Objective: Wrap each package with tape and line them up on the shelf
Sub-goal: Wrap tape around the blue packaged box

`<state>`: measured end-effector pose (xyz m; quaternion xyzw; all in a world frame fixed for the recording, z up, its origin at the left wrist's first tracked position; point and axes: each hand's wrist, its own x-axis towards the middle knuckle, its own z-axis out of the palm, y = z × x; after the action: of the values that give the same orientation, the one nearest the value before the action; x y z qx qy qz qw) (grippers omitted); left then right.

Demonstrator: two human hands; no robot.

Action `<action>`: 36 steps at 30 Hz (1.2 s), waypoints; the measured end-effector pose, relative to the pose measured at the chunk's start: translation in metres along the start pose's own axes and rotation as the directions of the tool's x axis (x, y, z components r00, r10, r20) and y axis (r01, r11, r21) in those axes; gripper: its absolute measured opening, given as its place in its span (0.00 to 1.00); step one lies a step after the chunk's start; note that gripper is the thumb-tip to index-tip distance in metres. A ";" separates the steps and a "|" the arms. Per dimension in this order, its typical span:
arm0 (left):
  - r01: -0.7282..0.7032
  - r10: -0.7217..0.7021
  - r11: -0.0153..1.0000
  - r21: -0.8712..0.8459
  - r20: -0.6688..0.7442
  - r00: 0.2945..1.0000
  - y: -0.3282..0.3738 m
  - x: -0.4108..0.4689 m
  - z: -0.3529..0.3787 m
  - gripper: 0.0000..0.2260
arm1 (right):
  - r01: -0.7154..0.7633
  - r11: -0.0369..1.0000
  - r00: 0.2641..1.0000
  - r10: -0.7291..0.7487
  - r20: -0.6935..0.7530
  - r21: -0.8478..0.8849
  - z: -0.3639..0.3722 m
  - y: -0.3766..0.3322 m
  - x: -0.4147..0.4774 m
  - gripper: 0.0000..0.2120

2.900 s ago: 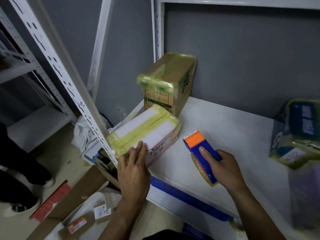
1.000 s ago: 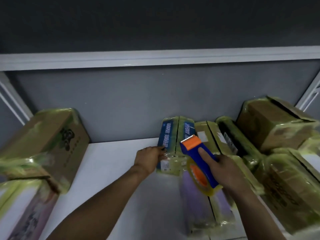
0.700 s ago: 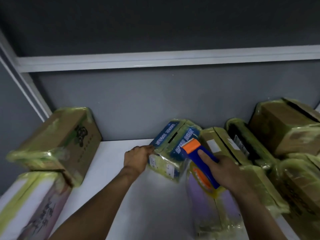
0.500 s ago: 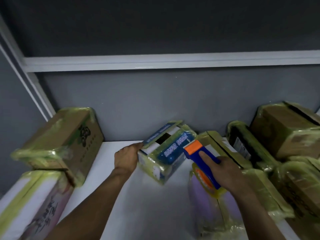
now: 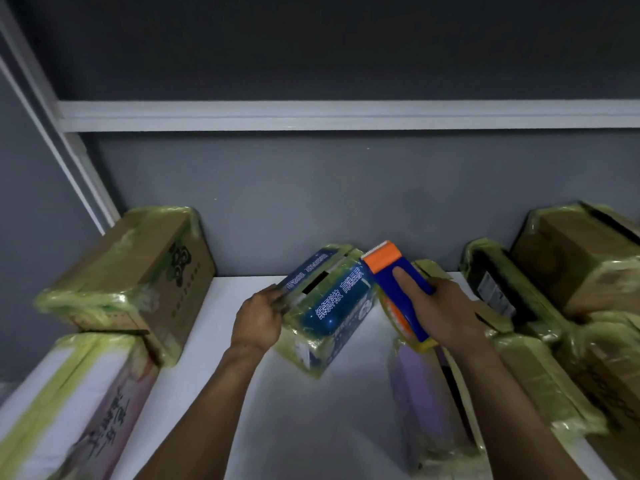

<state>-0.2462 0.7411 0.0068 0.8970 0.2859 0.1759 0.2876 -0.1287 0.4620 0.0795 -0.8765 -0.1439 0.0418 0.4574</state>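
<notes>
Package under handling: the blue package, now tilted on one edge near the back edge of the shelf, about mid-width. A second ago it stood upright against the wrapped packages on the right; you have since drawn it leftward, clear of that row. Your left hand pinches its upper left flap, fingers curled over the edge. Your right hand is wrapped round the tape dispenser, forefinger laid along its top, close against the package. A dark gap shows in the top face, so I judge that taping is outstanding before it rejoins the line.
</notes>
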 end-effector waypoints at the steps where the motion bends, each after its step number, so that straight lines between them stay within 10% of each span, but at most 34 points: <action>1: 0.003 -0.006 0.999 -0.047 -0.072 0.997 0.004 -0.004 0.000 0.15 | 0.009 1.000 1.000 -0.010 0.006 0.012 0.006 -0.004 0.002 0.34; 3: -0.046 0.040 0.998 -0.042 -0.122 0.992 0.014 -0.013 0.009 0.12 | 0.035 0.999 0.999 -0.035 0.000 0.016 0.018 -0.010 0.006 0.33; 8: -0.060 0.017 0.979 0.193 0.218 0.976 0.017 -0.032 0.035 0.52 | 0.113 0.992 0.989 -0.117 0.085 0.056 0.044 -0.023 0.011 0.33; 21: -0.245 0.171 0.964 0.104 0.466 0.868 -0.081 -0.052 -0.048 0.50 | 0.390 0.920 0.863 -0.373 0.341 0.020 0.094 -0.077 0.017 0.31; 36: -0.177 0.181 0.983 -0.045 0.370 0.911 -0.090 -0.082 -0.039 0.53 | 0.422 0.901 0.827 -0.337 0.451 -0.100 0.125 -0.089 0.020 0.34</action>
<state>-0.3653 0.7671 -0.0306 0.9349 0.1418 0.0294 0.3241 -0.1544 0.6148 0.0806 -0.8404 -0.4149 0.1240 0.3259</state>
